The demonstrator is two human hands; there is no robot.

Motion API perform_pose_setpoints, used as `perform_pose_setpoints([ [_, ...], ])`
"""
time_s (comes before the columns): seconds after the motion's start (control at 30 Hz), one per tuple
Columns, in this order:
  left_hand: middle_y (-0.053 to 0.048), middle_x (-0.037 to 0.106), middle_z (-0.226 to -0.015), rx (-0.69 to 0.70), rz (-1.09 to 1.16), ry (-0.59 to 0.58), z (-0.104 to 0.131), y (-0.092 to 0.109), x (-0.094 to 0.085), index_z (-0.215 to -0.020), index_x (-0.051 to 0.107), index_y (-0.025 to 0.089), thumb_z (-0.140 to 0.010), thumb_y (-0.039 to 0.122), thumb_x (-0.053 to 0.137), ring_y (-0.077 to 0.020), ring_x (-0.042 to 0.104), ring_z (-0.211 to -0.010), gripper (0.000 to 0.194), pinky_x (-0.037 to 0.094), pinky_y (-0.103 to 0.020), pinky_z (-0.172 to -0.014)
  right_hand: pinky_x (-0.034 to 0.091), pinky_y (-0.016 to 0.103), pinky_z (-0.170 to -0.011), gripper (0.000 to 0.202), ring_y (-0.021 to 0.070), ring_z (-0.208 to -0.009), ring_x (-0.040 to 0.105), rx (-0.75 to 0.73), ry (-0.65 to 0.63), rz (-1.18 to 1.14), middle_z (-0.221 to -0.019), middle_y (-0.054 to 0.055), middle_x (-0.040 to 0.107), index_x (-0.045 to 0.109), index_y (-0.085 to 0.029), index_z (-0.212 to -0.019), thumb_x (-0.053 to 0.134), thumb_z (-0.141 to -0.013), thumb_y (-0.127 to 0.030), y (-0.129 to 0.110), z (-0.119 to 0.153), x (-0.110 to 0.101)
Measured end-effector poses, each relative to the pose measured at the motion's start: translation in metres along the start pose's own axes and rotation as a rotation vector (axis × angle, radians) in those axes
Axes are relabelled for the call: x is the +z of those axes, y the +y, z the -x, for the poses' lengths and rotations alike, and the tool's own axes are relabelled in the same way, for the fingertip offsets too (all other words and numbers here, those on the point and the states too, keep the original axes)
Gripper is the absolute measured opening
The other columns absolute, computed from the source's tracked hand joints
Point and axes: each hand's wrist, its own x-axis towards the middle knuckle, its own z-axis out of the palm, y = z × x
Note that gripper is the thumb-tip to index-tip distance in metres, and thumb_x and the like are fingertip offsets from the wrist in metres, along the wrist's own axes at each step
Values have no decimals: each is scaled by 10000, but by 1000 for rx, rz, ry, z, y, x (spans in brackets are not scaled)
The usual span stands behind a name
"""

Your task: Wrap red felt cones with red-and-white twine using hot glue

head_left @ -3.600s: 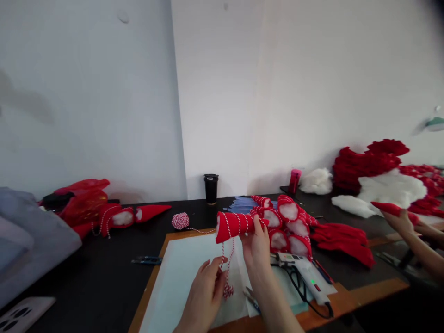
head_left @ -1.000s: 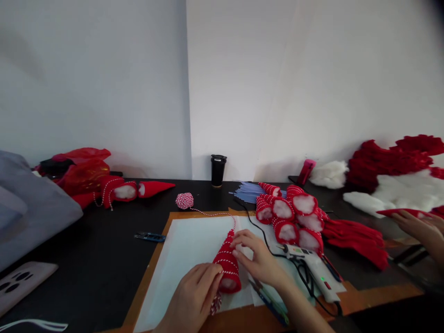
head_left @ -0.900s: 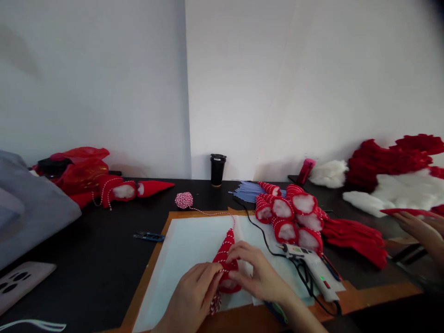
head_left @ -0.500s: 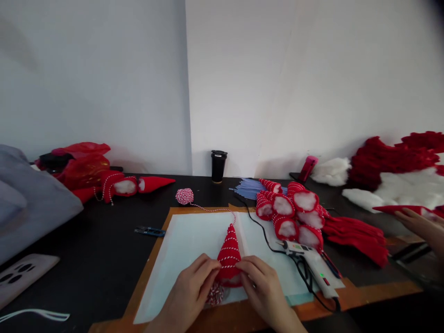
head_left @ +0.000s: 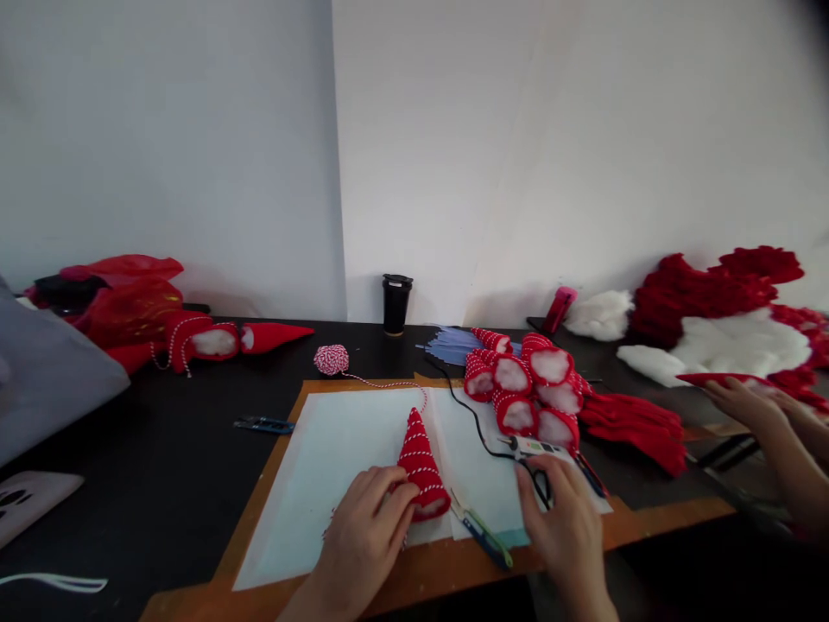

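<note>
The black table (head_left: pixel 174 484) is partly covered by a brown board (head_left: pixel 259 501), topped with pale paper (head_left: pixel 350 432), probably as protection. The hands are held apart: the left hand (head_left: pixel 372 527) is pinched at the lower left edge of a cord-wound red fabric cone (head_left: pixel 420 466), laid tip-away on the paper, seemingly for steadying. The white glue gun (head_left: pixel 534 447) is partly hidden by the right hand (head_left: pixel 566 518); whether it is gripped cannot be told. More room is left beyond the cone than towards the board's near edge, while its right side is crowded by a green-handled tool (head_left: pixel 485 537).
</note>
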Motion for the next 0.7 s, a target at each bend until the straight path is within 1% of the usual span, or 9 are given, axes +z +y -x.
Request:
perform_pose_setpoints([
  [0.07,-94,640,-993,-22,41,19,-1,3,2,-1004,622,167,-904,9,527,-231,586,-864,209,520,-375,-734,471,522,-910,342,408,-1002,606,144,-127,255,-1052,210,640,624,-105,-1073,561,-918,-403,28,-3,-8],
  [0.13,-80,643,-960,-33,65,37,-1,5,5,-990,613,172,-903,10,530,-223,584,-851,202,513,-363,-728,470,557,-879,407,454,-975,606,237,-269,349,-1017,256,630,611,-48,-1090,534,-910,-405,47,-5,-11],
  [0.17,-75,644,-947,-33,71,44,0,6,7,-985,610,174,-904,10,529,-219,584,-846,200,511,-356,-726,473,561,-869,411,462,-964,615,264,-308,346,-994,266,632,604,-37,-1083,519,-909,-400,53,-6,-10],
  [0.27,-86,644,-979,-51,55,81,1,7,9,-1049,609,164,-907,33,547,-226,594,-891,203,521,-363,-766,485,551,-866,396,448,-978,645,332,-312,272,-985,257,652,566,-74,-1078,500,-897,-420,59,-4,-6],
  [0.33,-108,639,-1032,-68,24,103,2,6,9,-1136,603,145,-909,73,577,-240,598,-935,240,528,-381,-801,512,536,-822,447,429,-952,672,421,-278,206,-976,227,669,524,-119,-1102,538,-859,-494,61,-1,-2],
  [0.43,-101,647,-997,-60,15,106,4,4,7,-1128,625,151,-912,88,586,-234,604,-900,228,526,-376,-772,555,476,-742,605,379,-896,698,567,-165,71,-952,181,685,465,-155,-1131,591,-768,-622,65,6,-1],
  [0.53,-70,659,-910,-30,35,114,4,5,6,-1045,649,168,-907,42,563,-209,606,-826,206,507,-355,-727,577,346,-703,617,281,-837,707,630,-81,-157,-905,118,712,509,-172,-1036,574,-738,-708,61,15,-8],
  [0.63,-58,666,-871,-10,38,142,1,6,5,-1024,656,173,-900,23,553,-196,608,-789,220,493,-346,-711,532,287,-510,577,224,-596,662,752,-63,-578,-673,37,697,583,-187,-832,722,-647,-716,41,25,-23],
  [0.7,-55,669,-857,-1,33,164,0,7,3,-1015,658,173,-899,19,549,-190,610,-778,222,487,-343,-710,489,286,-420,478,211,-502,630,726,-96,-763,-569,3,650,610,-207,-769,761,-693,-654,21,33,-35],
])
